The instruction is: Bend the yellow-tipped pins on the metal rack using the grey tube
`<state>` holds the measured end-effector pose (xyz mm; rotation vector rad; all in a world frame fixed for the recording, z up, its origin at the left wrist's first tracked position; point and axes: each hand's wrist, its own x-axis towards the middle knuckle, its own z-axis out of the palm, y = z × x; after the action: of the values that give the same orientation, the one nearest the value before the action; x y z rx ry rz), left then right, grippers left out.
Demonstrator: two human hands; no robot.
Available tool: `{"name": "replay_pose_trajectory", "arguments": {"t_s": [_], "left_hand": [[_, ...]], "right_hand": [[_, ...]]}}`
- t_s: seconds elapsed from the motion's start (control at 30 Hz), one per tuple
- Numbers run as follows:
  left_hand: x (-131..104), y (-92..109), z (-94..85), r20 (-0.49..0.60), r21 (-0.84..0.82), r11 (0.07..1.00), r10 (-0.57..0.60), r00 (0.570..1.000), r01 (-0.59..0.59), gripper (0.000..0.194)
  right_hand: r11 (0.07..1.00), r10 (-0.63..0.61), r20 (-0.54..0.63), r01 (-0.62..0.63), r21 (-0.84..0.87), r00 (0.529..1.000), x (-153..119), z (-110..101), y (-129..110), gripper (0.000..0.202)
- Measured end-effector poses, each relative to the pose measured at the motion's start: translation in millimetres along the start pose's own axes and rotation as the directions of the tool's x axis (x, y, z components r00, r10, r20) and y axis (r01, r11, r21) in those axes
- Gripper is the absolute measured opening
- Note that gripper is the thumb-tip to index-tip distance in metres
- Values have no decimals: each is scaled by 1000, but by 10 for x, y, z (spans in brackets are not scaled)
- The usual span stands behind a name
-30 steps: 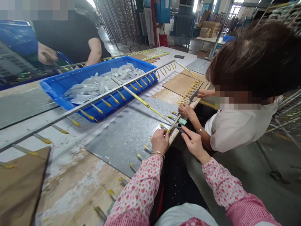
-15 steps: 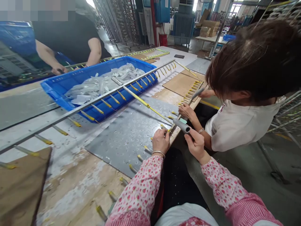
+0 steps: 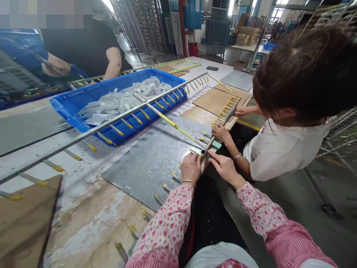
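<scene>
A long metal frame (image 3: 111, 121) with yellow-tipped hooks along its rails lies across the worktable. My left hand (image 3: 191, 167) is closed at its near rail, fingers curled beside a yellow-tipped hook (image 3: 194, 150); the fingertips are partly hidden. My right hand (image 3: 225, 168) grips a grey tube (image 3: 203, 152), whose round open end faces me, right by my left fingertips at the rail. The tube's length is mostly out of sight. Several more hooks (image 3: 175, 176) line the near rail to the left, partly covered by my left sleeve.
A blue crate (image 3: 67, 108) of translucent plastic pieces stands under the frame's far rail. To my right, a co-worker's hand (image 3: 220, 133) rests on the same near rail, with another grey tube (image 3: 230, 114). Another person works behind the crate. Brown boards (image 3: 213, 98) lie on the table.
My right hand has moved left and brought the tube down to the rail, its open end beside my left fingers. My left hand stays put. The co-worker's tube has tipped lower.
</scene>
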<state>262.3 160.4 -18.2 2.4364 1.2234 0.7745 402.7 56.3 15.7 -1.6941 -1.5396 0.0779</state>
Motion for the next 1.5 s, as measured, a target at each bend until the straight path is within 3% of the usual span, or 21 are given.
{"name": "replay_pose_trajectory", "arguments": {"t_s": [0.2, 0.4, 0.57, 0.73, 0.83, 1.0, 1.13, 1.27, 1.37, 1.5], "left_hand": [[9, 15, 4, -3, -16, 1000, -23, 1000, 23, 24], [23, 7, 10, 9, -10, 1000, -23, 1000, 23, 25], [23, 12, -11, 12, -16, 999, -32, 999, 32, 26], [18, 4, -1, 31, -2, 1000, -26, 999, 27, 22], [8, 9, 10, 27, 35, 999, 10, 1000, -11, 27], [-4, 16, 2, 43, 49, 998, 26, 999, -29, 28], [4, -8, -1, 45, -12, 1000, 6, 999, -6, 25], [10, -25, -12, 40, -66, 996, -56, 998, 58, 21], [4, -18, -26, 55, -20, 999, -31, 998, 32, 20], [-5, 13, -26, 74, 92, 996, 2, 997, -9, 24]], "right_hand": [[983, -98, -211, 127, 130, 973, 0, -85, -84, 37], [1000, 1, 29, -1, 20, 1000, -32, -38, 2, 36], [984, -6, -32, 12, 178, 999, -69, -65, -46, 36], [895, 239, -68, -193, 401, 969, -110, 34, -17, 36], [877, 305, -168, -207, 433, 938, -90, 19, 26, 39], [952, 133, -244, -55, 302, 961, -107, -26, 73, 33], [986, 7, -101, 10, 169, 995, -155, 72, 125, 35], [997, 27, 2, -27, 72, 1000, -151, 147, 170, 37], [993, 34, -52, -27, 115, 998, -139, 118, 168, 35], [983, 2, -211, 37, 179, 977, -145, 17, 121, 33]]}}
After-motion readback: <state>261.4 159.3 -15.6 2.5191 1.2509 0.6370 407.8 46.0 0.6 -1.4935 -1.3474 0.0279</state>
